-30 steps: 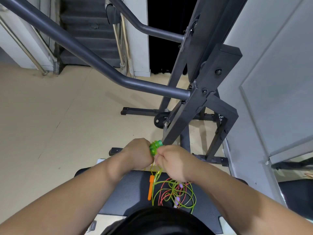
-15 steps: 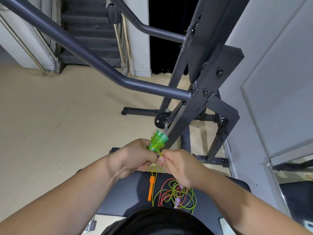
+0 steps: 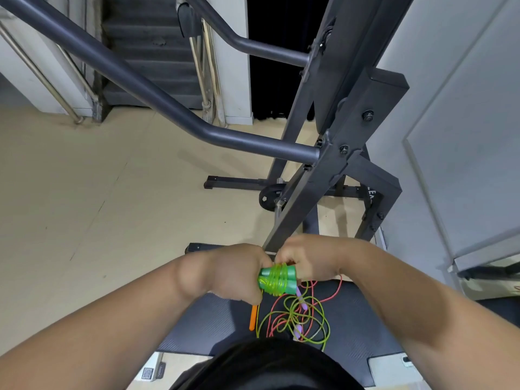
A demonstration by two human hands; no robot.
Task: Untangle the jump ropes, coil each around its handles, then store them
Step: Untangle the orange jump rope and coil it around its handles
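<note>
Step in hand, by my read: coiling the green rope [image 3: 311,329] around its green handles [image 3: 277,280], roughly mid-wrap. The two handles are held side by side, lying across the view low centre, at about 6 o'clock of the frame, lifted above the black mat [image 3: 213,322]. Several turns of cord already cross the middle of the pair. Left hand [image 3: 236,273] grasps the bundle from its 9 o'clock end, fingers wrapped under it. Right hand [image 3: 309,263] is clenched at the 3 o'clock end; whether it pinches cord or plastic is hidden by the knuckles. To do it well: hold the handles parallel and tight with the left, feed cord with the right under light tension, lay each turn beside the last and not on top, and draw slack slowly. The slack looks crossed with the pink rope [image 3: 336,291] in the pile at 5 o'clock of the bundle, so a fast pull could drag that rope up or knot it. Shake loops free before each turn, and tuck the tail under a wrap at the end. The purple handles [image 3: 298,330] lie inside that pile and the orange handle [image 3: 253,318] lies at 7 o'clock of the bundle, all on the mat. Which loose handle belongs to which cord I cannot tell. Containers: no bin, bag or box visible, so the storage spot is unknown; the mat alone carries the loose ropes. The dark steel rack [image 3: 337,136] stands at 12 to 1 o'clock and plays no part.
</note>
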